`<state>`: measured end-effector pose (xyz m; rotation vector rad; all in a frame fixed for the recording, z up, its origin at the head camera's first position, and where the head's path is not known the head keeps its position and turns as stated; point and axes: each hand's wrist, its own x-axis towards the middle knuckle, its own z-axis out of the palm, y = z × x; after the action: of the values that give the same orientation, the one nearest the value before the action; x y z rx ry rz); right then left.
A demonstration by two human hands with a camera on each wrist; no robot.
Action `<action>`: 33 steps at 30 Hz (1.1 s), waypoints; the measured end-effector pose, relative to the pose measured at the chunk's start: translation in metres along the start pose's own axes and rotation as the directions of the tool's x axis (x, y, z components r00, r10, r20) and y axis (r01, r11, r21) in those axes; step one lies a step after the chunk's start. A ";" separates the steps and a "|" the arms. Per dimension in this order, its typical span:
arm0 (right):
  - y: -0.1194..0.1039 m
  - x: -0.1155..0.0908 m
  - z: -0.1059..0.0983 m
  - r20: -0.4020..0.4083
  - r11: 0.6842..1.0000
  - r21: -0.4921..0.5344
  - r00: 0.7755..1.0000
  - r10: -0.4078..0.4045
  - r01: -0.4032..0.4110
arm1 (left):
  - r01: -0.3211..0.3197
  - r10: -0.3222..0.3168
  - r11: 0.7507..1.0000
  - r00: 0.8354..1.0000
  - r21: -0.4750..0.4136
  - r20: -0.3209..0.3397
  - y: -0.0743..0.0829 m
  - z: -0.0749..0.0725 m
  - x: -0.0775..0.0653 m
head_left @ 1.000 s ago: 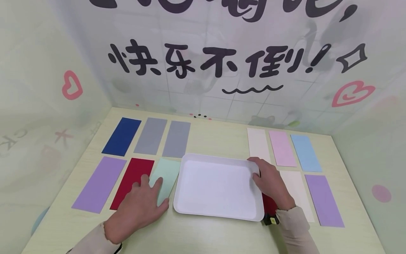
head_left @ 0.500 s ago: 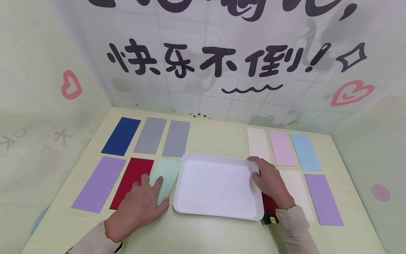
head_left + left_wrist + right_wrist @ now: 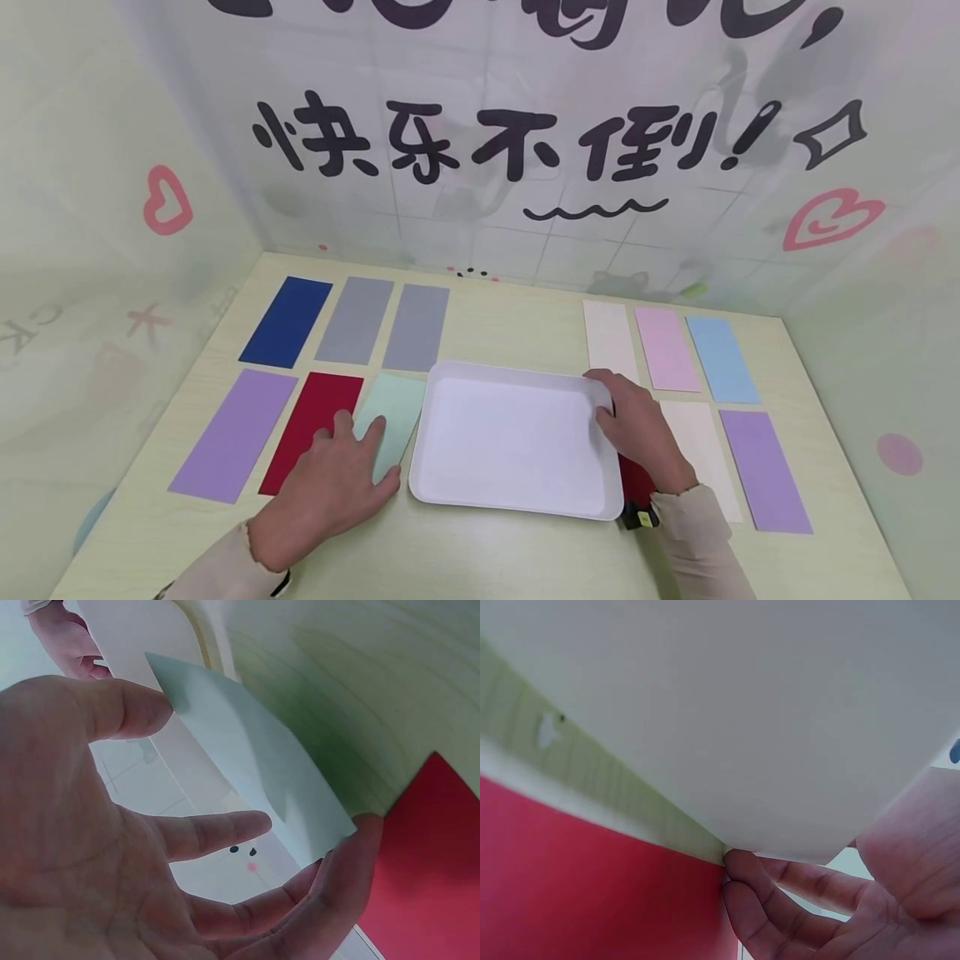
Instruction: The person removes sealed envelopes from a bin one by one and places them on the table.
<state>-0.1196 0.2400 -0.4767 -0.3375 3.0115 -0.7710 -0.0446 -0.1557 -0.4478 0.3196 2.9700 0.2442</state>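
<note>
My left hand holds a mint green card by its edges. In the left wrist view the card bends a little between thumb and fingertips, tilted above the table with a shadow beside it. A white tray stands just right of that card. At the tray's right side my right hand grips the rim, thumb over the inner wall. From the right wrist, the tray's underside fills the upper part, fingers curled beneath its edge. A red card lies partly hidden below the right hand.
Left of the tray lie dark blue, grey, purple and red cards. White, pink, light blue and purple cards lie on the right. Printed sheets wall the table's back and sides.
</note>
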 end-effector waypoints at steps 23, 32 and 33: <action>0.001 0.000 0.001 -0.006 1.000 -0.006 1.000 -0.007 0.007 | 0.007 -0.007 0.999 1.000 0.032 0.003 0.003 0.004 0.000; 0.001 0.000 0.002 -0.005 1.000 -0.018 1.000 0.000 0.000 | 0.004 -0.005 1.000 1.000 0.027 0.011 0.007 0.003 -0.001; 0.000 0.000 0.002 -0.004 1.000 -0.020 1.000 0.001 -0.001 | 0.003 -0.003 1.000 1.000 0.025 0.010 0.007 0.003 -0.001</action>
<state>-0.1198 0.2396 -0.4783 -0.3356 3.0249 -0.7428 -0.0415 -0.1490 -0.4491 0.3183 2.9656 0.2047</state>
